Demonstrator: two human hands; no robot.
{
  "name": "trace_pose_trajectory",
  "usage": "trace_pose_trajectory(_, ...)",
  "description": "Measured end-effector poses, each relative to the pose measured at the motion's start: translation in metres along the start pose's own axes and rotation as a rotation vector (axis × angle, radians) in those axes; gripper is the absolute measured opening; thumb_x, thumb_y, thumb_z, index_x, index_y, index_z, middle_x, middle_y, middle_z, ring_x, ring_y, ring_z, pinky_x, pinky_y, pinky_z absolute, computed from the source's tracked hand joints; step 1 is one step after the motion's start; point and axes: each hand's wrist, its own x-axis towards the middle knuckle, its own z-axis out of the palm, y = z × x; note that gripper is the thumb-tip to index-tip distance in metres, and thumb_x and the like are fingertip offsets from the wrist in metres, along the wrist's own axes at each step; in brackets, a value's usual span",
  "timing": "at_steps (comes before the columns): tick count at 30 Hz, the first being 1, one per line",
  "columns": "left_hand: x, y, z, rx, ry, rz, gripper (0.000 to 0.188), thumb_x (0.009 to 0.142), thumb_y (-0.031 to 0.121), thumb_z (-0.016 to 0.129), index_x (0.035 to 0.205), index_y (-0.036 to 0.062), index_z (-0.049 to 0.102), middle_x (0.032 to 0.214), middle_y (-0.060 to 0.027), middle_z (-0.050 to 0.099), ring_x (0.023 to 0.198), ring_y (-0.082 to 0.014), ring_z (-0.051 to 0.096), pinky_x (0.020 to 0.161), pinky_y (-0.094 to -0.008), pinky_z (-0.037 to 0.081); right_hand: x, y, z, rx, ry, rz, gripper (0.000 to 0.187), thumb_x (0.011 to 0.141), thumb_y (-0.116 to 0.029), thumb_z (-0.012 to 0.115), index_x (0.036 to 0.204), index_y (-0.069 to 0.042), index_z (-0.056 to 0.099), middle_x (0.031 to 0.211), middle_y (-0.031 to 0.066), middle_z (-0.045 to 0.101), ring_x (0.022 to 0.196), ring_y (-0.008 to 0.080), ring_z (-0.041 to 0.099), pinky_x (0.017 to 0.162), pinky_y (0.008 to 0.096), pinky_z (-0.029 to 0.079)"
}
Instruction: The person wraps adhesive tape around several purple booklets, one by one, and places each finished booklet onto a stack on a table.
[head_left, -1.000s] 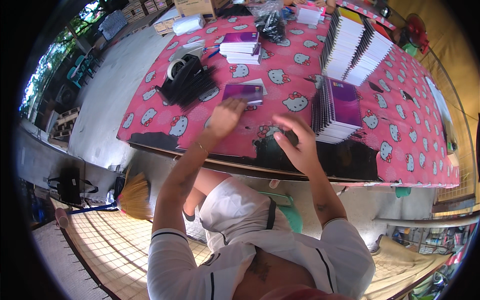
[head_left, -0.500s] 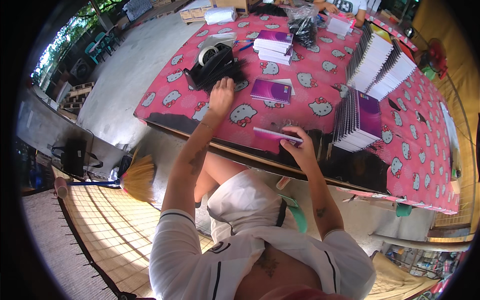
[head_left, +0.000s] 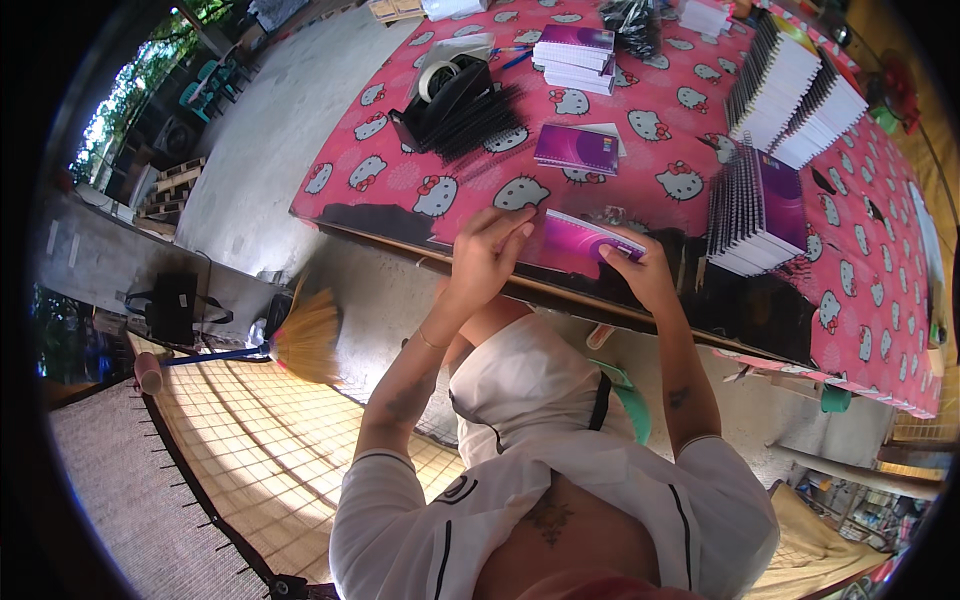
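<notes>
My right hand (head_left: 645,265) grips a thin purple notebook (head_left: 585,236) by its right end, thumb on the cover, tilted at the table's near edge. Close to its left end is my left hand (head_left: 490,250), fingers pinched together; whatever they hold is too small to make out. Beyond the left hand lies a pile of black spiral binding coils (head_left: 490,122), beside a black tape dispenser (head_left: 445,100) with a roll of tape. Another purple notebook (head_left: 577,149) lies flat farther in, over a white sheet.
A short stack of purple notebooks (head_left: 574,62) stands at the back. Taller stacks of spiral-bound notebooks (head_left: 755,215) rise on the right. A pink patterned cover (head_left: 430,195) spreads over the table, with its dark near edge exposed. A broom (head_left: 305,340) is at lower left.
My left hand has come back from the black coils to the left end of the notebook. The notebook has tipped so more of its purple cover shows. The whole view has shifted slightly.
</notes>
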Motion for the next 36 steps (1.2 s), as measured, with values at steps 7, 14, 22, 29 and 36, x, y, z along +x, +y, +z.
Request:
trace_pose_trajectory(7, 0.003, 0.000, 0.003, -0.086, -0.034, -0.099, 0.019, 0.087, 0.005, 0.068, 0.106, 0.0016, 0.072, 0.084, -0.0128, 0.067, 0.067, -0.0232, 0.063, 0.059, -0.0313, 0.051, 0.000, -0.002, -0.001, -0.021, 0.004, 0.016, 0.027, 0.091, -0.009, 0.068, 0.116, 0.003, 0.066, 0.097, 0.0053, 0.070, 0.089, 0.0084, 0.060, 0.081, 0.0243, 0.049)
trace_pose_trajectory(14, 0.008, -0.010, 0.001, -0.095, -0.086, -0.037, 0.019, 0.086, 0.004, 0.068, 0.104, 0.0021, 0.072, 0.082, -0.0123, 0.067, 0.065, -0.0223, 0.066, 0.056, -0.0297, 0.054, 0.000, -0.007, -0.001, -0.055, 0.000, -0.003, 0.025, 0.091, -0.010, 0.067, 0.113, 0.003, 0.066, 0.094, 0.0046, 0.068, 0.088, 0.0085, 0.060, 0.080, 0.0247, 0.048)
trace_pose_trajectory(22, 0.019, -0.014, -0.002, -0.071, -0.225, -0.085, 0.021, 0.089, 0.009, 0.068, 0.109, 0.0008, 0.069, 0.088, -0.0123, 0.067, 0.077, -0.0226, 0.066, 0.067, -0.0319, 0.053, -0.001, -0.003, -0.003, -0.037, -0.040, -0.010, 0.024, 0.091, -0.010, 0.067, 0.111, 0.004, 0.066, 0.096, 0.0065, 0.069, 0.090, 0.0097, 0.061, 0.083, 0.0252, 0.048)
trace_pose_trajectory(29, 0.034, -0.013, -0.012, -0.083, -0.473, 0.054, 0.023, 0.091, 0.017, 0.068, 0.107, 0.0003, 0.065, 0.095, -0.0122, 0.061, 0.081, -0.0283, 0.064, 0.069, -0.0372, 0.050, -0.001, -0.010, -0.005, -0.023, -0.087, -0.013, 0.024, 0.092, -0.008, 0.066, 0.113, 0.004, 0.066, 0.098, 0.0077, 0.070, 0.091, 0.0109, 0.061, 0.084, 0.0262, 0.048)
trace_pose_trajectory(36, 0.034, -0.010, -0.008, 0.192, -0.495, 0.162, 0.039, 0.090, 0.031, 0.066, 0.117, 0.0035, 0.060, 0.116, -0.0141, 0.057, 0.103, -0.0332, 0.056, 0.086, -0.0473, 0.042, -0.006, -0.014, 0.000, 0.013, -0.101, -0.026, 0.026, 0.093, -0.008, 0.065, 0.116, 0.004, 0.066, 0.100, 0.0093, 0.071, 0.091, 0.0113, 0.062, 0.085, 0.0267, 0.049)
